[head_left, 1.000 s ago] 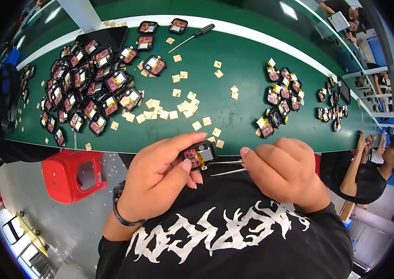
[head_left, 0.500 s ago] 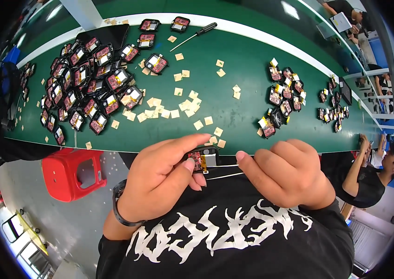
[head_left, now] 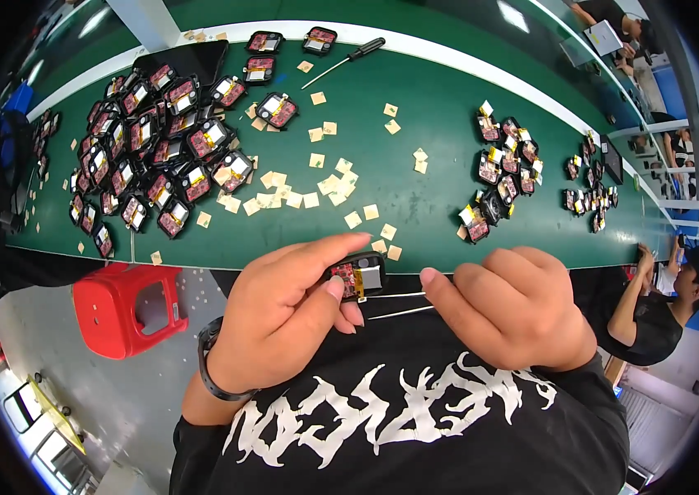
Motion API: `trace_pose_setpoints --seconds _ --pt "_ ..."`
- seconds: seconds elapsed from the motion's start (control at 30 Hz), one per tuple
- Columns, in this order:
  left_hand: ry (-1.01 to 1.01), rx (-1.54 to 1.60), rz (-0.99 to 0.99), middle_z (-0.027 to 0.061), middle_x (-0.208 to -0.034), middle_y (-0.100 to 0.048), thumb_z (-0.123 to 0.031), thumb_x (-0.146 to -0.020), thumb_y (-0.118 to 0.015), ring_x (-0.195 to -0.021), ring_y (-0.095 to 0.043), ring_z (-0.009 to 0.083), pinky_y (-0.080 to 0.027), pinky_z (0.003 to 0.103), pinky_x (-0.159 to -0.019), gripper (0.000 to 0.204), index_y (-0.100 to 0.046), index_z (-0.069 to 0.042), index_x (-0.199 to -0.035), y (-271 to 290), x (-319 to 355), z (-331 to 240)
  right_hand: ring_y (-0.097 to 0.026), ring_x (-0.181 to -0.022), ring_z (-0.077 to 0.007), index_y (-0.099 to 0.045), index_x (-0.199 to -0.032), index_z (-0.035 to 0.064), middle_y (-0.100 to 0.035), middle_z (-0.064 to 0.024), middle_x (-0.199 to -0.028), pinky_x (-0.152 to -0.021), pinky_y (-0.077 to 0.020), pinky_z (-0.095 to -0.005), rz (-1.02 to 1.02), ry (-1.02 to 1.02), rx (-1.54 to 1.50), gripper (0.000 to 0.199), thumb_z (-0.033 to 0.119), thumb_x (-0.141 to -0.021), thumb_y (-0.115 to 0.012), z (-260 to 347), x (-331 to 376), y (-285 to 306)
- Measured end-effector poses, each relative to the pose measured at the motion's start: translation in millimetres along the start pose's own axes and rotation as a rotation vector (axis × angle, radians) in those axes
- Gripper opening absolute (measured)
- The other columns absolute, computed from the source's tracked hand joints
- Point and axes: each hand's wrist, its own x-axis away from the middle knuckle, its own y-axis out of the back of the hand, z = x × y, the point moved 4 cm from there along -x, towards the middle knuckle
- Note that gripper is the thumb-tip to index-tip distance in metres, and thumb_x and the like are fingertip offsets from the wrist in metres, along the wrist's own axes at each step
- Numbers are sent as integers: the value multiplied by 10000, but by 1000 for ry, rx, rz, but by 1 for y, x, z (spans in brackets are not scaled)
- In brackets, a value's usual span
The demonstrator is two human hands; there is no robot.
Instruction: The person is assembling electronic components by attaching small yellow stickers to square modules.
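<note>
Between the thumb and fingers of my left hand (head_left: 287, 309) is a small black device housing (head_left: 371, 276). Its open side shows a red circuit board, a silver-white battery cell and a strip of yellow tape. My right hand (head_left: 510, 309) is closed around a pair of metal tweezers (head_left: 403, 304). Their two slim prongs point left and stand apart; the upper tip is at the lower edge of the housing, though I cannot tell if it touches. Both hands are in front of my chest, at the table's near edge.
On the green table (head_left: 432, 82), a heap of similar housings (head_left: 143, 140) lies left and a smaller cluster (head_left: 508, 165) right. Small beige square pads (head_left: 316, 161) are scattered between, with a screwdriver (head_left: 357, 56) behind. A red stool (head_left: 110, 318) stands left; a co-worker (head_left: 667, 313) sits right.
The housing in my left hand has shifted very slightly up and left, and the tweezers' tips show a little farther from it. My right hand has hardly moved.
</note>
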Motion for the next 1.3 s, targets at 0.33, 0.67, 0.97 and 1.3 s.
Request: trace_pose_setpoints --seconds 0.33,0.67,0.97,1.3 --pt "8 -15 47 134 -1009 -639 72 -1002 -456 -792 -715 173 -607 274 -667 402 -588 93 -1381 -3 2 -1 -493 -613 -125 -731 -1015 -35 -545 -28 -781 -455 -369 -254 12 13 -27 298 43 -729 -760 2 -4 -3" --pt "0 55 36 147 -1003 -683 70 -1000 -473 -753 -730 157 -595 285 -689 393 -601 62 -1371 -1 3 3 -495 -624 -118 -736 -1012 -33 -540 -21 -781 -463 -376 -247 -25 16 -79 285 31 -735 -753 4 -3 -13" --pt "-33 30 52 136 -1001 -673 61 -1017 -460 -741 -710 157 -595 283 -689 390 -605 52 -1379 -2 3 4 -499 -631 -110 -747 -1000 -22 -535 -5 -781 -469 -397 -244 -51 38 -122 297 54 -714 -730 3 0 -14" --pt "-84 -23 71 86 -898 -602 3 -1065 -470 -733 -681 156 -588 279 -676 356 -612 36 -1389 -4 2 2 -442 -578 -101 -754 -989 -2 -518 15 -739 -441 -303 -249 -169 45 -117 393 98 -611 -712 4 5 -21"
